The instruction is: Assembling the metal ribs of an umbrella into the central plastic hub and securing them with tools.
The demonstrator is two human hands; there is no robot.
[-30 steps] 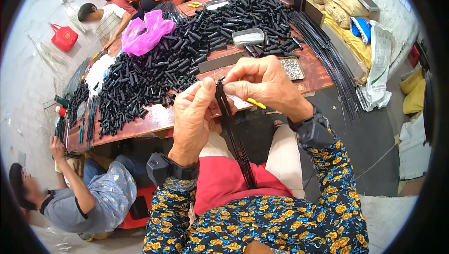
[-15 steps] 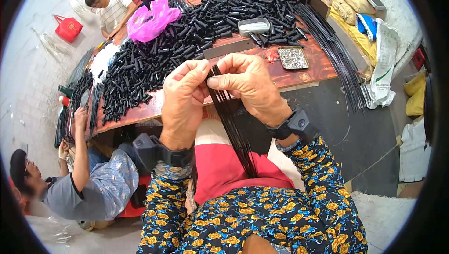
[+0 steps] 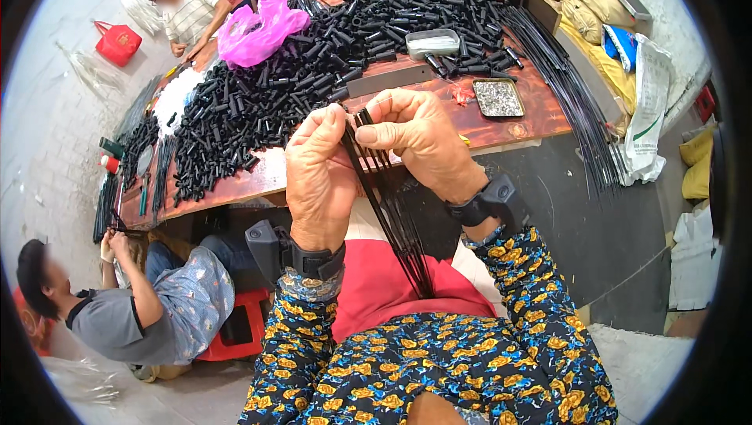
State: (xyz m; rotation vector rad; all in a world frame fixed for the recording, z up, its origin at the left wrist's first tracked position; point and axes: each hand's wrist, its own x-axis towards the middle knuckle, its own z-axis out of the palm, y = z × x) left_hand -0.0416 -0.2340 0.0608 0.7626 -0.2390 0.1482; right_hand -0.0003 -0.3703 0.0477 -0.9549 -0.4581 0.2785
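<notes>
A bundle of thin black rods (image 3: 389, 213) slants from between my hands down to my lap, its lower ends against the red cloth there. My left hand (image 3: 319, 170) pinches the upper end of the bundle on its left side, thumb and fingers pressed together. On the other side, my right hand (image 3: 419, 139) closes thumb and forefinger on several rods, which fan slightly apart below. Whatever small part may sit at the rod tips is too small to make out. Behind both hands, black tubular handles (image 3: 274, 96) lie heaped on the table.
On the wooden table (image 3: 540, 112) are a tray of small metal pieces (image 3: 499, 98), a clear container (image 3: 432, 43), a grey metal bar (image 3: 389, 80) and a pink bag (image 3: 262, 31). Long black rods (image 3: 560, 80) overhang its right edge. A seated co-worker (image 3: 141, 300) is at the left.
My hands have drawn slightly apart at the rod tips, the left a little lower. The rods spread more. The co-worker at the left has brought a raised hand down.
</notes>
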